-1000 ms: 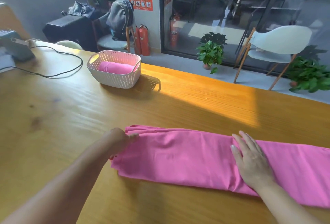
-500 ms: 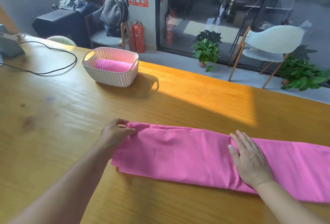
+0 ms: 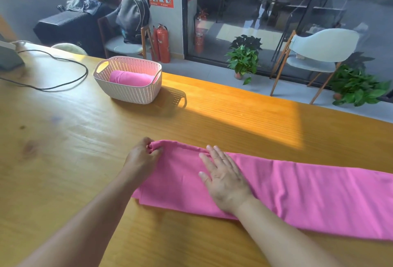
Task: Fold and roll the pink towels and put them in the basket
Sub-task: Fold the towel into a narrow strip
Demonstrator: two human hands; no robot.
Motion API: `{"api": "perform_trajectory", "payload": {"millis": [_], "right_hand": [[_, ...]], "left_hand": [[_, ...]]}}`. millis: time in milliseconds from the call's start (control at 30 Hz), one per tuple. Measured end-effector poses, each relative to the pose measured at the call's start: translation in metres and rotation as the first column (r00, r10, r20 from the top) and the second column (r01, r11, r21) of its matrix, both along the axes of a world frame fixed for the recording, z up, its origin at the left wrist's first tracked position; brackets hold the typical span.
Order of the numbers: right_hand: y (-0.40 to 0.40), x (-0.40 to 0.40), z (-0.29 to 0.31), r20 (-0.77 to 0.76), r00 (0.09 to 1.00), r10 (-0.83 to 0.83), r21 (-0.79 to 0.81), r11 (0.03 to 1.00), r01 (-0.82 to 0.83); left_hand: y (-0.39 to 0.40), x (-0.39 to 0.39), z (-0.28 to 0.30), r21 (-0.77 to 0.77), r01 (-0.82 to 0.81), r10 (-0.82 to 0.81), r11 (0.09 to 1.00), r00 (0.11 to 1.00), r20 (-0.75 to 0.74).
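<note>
A long pink towel [image 3: 297, 190], folded into a strip, lies across the wooden table [image 3: 63, 139] and runs off to the right. My left hand [image 3: 144, 156] pinches its far left corner, where the cloth is bunched and slightly lifted. Just to the right, my right hand [image 3: 223, 173] lies flat on the towel with fingers straight. A white woven basket [image 3: 131, 94] stands further back on the table, holding one rolled pink towel [image 3: 130, 78].
A black cable [image 3: 70, 64] loops over the table's left side from a grey device [image 3: 9, 56] at the edge. Beyond the table's far edge are chairs, potted plants, fire extinguishers and a glass wall.
My right hand has slid left along the towel, close to my left hand. My left hand has gathered and raised the towel's far left corner.
</note>
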State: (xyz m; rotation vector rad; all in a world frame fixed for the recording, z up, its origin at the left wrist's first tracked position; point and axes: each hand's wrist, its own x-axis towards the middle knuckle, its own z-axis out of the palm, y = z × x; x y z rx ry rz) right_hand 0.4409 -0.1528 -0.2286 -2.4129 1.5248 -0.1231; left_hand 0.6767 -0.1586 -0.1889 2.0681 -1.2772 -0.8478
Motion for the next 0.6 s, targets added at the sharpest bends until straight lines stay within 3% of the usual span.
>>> {"api": "perform_trajectory", "payload": {"millis": [167, 267, 400, 600], "right_hand": [[0.006, -0.004, -0.012, -0.045, 0.995, -0.085, -0.039, 0.996, 0.083], [0.007, -0.007, -0.014, -0.110, 0.989, -0.094, -0.008, 0.996, 0.094], [0.005, -0.006, -0.015, -0.130, 0.988, -0.083, -0.006, 0.997, 0.083], [0.004, -0.004, -0.016, -0.098, 0.988, -0.115, -0.001, 0.993, 0.116]], "left_hand": [[-0.013, -0.004, -0.008, -0.278, -0.049, 0.054, 0.959, 0.999, 0.009], [-0.020, -0.004, -0.024, -0.179, -0.062, 0.086, 0.982, 0.987, 0.133], [-0.024, -0.006, -0.036, -0.166, -0.135, 0.163, 0.977, 0.972, 0.167], [-0.003, -0.006, -0.034, 0.025, -0.142, 0.122, 0.990, 0.916, 0.383]]}}
